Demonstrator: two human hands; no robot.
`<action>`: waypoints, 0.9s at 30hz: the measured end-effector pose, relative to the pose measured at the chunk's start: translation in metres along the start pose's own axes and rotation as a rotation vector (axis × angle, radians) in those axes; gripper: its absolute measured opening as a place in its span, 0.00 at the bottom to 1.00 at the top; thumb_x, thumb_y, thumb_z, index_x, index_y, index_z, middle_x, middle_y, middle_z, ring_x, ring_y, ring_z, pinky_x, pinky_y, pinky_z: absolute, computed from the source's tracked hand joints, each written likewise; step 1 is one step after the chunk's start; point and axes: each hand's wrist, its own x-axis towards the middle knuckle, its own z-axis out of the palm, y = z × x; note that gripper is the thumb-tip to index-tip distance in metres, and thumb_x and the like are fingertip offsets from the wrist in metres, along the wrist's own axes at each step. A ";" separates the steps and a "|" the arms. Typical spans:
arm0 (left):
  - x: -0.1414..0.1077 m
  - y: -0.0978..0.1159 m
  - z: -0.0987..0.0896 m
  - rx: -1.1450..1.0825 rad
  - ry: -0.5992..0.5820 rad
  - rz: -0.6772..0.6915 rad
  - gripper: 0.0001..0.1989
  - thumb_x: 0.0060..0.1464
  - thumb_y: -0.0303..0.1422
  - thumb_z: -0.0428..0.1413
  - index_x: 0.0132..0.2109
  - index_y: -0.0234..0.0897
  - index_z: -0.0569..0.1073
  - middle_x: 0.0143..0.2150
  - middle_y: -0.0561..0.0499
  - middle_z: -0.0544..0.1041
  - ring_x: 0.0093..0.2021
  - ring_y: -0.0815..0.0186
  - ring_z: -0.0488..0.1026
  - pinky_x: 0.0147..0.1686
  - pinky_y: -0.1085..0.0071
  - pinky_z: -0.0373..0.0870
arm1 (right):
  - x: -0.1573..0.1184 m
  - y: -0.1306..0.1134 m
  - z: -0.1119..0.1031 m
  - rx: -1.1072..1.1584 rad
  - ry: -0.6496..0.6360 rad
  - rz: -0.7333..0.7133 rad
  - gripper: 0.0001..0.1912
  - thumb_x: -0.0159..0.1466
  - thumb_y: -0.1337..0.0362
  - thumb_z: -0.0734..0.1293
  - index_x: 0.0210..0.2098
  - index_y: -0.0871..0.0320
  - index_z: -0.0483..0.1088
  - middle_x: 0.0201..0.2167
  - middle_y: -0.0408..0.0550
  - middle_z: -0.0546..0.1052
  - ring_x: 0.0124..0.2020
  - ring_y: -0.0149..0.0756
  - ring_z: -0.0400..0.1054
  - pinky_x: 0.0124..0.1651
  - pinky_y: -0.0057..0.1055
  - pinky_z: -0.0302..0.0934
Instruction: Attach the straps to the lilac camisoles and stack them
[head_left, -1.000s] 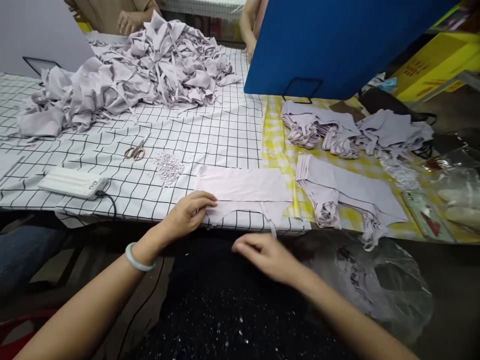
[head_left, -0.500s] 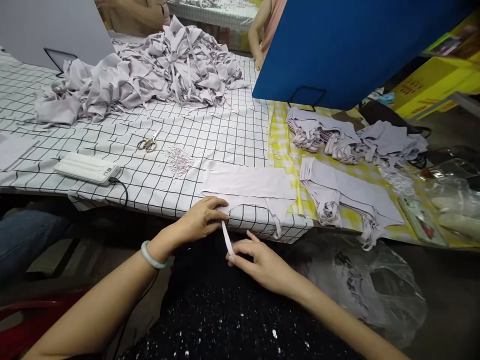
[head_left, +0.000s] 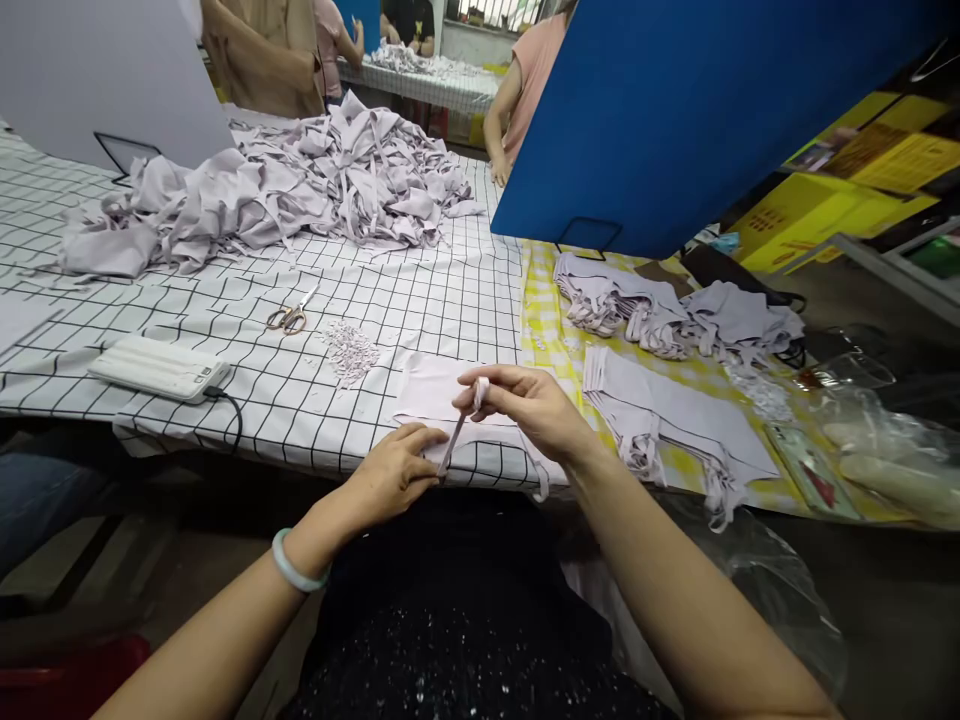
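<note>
pale strap (head_left: pixel 454 438) runs between right hand (head_left: pixel 529 405) and left hand (head_left: pixel 397 470), both pinching it.

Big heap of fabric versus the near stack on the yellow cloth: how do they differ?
The heap is a loose, crumpled tangle; the near stack is mostly flat and layered. The heap sits on gridded cloth, the stack on yellow-checked cloth. Both are pale fabric.
</note>
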 end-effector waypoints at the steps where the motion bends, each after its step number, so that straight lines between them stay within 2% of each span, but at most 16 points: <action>1: -0.001 0.000 0.000 0.000 -0.001 0.002 0.08 0.58 0.26 0.59 0.40 0.42 0.83 0.57 0.43 0.74 0.56 0.52 0.69 0.54 0.50 0.72 | 0.008 0.005 0.001 -0.046 0.064 -0.032 0.13 0.61 0.53 0.71 0.37 0.56 0.79 0.31 0.45 0.78 0.36 0.35 0.72 0.45 0.38 0.67; 3: -0.001 0.000 0.000 -0.049 0.011 0.007 0.08 0.58 0.26 0.58 0.40 0.40 0.82 0.57 0.42 0.74 0.57 0.52 0.69 0.55 0.50 0.72 | 0.015 0.011 0.005 -0.091 0.166 -0.094 0.13 0.62 0.52 0.71 0.33 0.56 0.79 0.31 0.44 0.76 0.38 0.33 0.70 0.48 0.36 0.65; 5: 0.001 0.002 -0.004 -0.191 0.086 -0.028 0.07 0.59 0.27 0.57 0.42 0.39 0.80 0.55 0.42 0.75 0.56 0.54 0.70 0.55 0.51 0.71 | 0.013 0.013 0.011 0.019 0.179 -0.100 0.13 0.62 0.52 0.71 0.35 0.55 0.77 0.33 0.43 0.75 0.40 0.33 0.70 0.50 0.35 0.64; 7: 0.008 0.008 -0.011 -0.402 0.225 -0.158 0.08 0.61 0.29 0.55 0.44 0.38 0.78 0.51 0.42 0.77 0.52 0.57 0.73 0.53 0.56 0.72 | 0.003 0.015 0.021 0.201 0.105 -0.019 0.15 0.63 0.50 0.70 0.39 0.55 0.75 0.28 0.41 0.73 0.35 0.32 0.70 0.45 0.33 0.66; 9: 0.017 0.015 -0.021 -0.658 0.319 -0.351 0.09 0.62 0.32 0.54 0.45 0.37 0.77 0.44 0.45 0.78 0.44 0.61 0.75 0.46 0.62 0.74 | -0.009 0.019 0.034 0.310 -0.001 0.092 0.16 0.65 0.49 0.67 0.40 0.56 0.72 0.22 0.37 0.66 0.25 0.29 0.66 0.34 0.29 0.64; 11: 0.026 0.022 -0.028 -0.940 0.293 -0.500 0.07 0.60 0.34 0.55 0.41 0.36 0.77 0.35 0.49 0.77 0.36 0.66 0.73 0.38 0.67 0.72 | -0.021 0.026 0.047 0.319 -0.053 0.167 0.17 0.67 0.48 0.65 0.37 0.56 0.71 0.18 0.34 0.60 0.18 0.26 0.58 0.25 0.26 0.58; 14: 0.031 0.028 -0.031 -1.231 0.232 -0.593 0.07 0.56 0.34 0.58 0.34 0.35 0.75 0.27 0.53 0.72 0.29 0.70 0.68 0.33 0.72 0.68 | -0.035 0.038 0.060 0.290 -0.025 0.213 0.17 0.68 0.48 0.63 0.37 0.56 0.69 0.17 0.33 0.57 0.16 0.24 0.51 0.21 0.24 0.50; 17: 0.028 0.030 -0.025 -1.271 0.262 -0.625 0.06 0.54 0.34 0.59 0.36 0.35 0.76 0.27 0.53 0.74 0.29 0.70 0.68 0.33 0.73 0.67 | -0.043 0.049 0.063 0.287 0.007 0.274 0.18 0.68 0.47 0.62 0.37 0.56 0.69 0.16 0.32 0.57 0.16 0.25 0.50 0.20 0.23 0.49; 22: 0.024 0.031 -0.019 -1.139 0.262 -0.615 0.08 0.56 0.35 0.60 0.33 0.35 0.73 0.25 0.55 0.72 0.27 0.70 0.69 0.30 0.73 0.67 | -0.053 0.056 0.063 0.208 -0.008 0.350 0.19 0.68 0.45 0.61 0.36 0.56 0.67 0.16 0.33 0.58 0.16 0.26 0.50 0.19 0.24 0.49; 25: 0.023 0.036 -0.018 -1.023 0.238 -0.579 0.08 0.55 0.35 0.60 0.31 0.35 0.71 0.27 0.54 0.71 0.28 0.70 0.69 0.30 0.73 0.67 | -0.059 0.054 0.063 0.027 0.011 0.331 0.19 0.69 0.45 0.60 0.41 0.54 0.67 0.16 0.33 0.61 0.17 0.27 0.54 0.22 0.26 0.52; 27: 0.023 0.041 -0.018 -0.962 0.195 -0.562 0.08 0.56 0.34 0.59 0.32 0.36 0.70 0.28 0.53 0.72 0.29 0.70 0.70 0.29 0.72 0.67 | -0.061 0.053 0.061 -0.070 0.054 0.263 0.18 0.70 0.47 0.60 0.37 0.54 0.68 0.20 0.37 0.66 0.22 0.29 0.60 0.28 0.28 0.57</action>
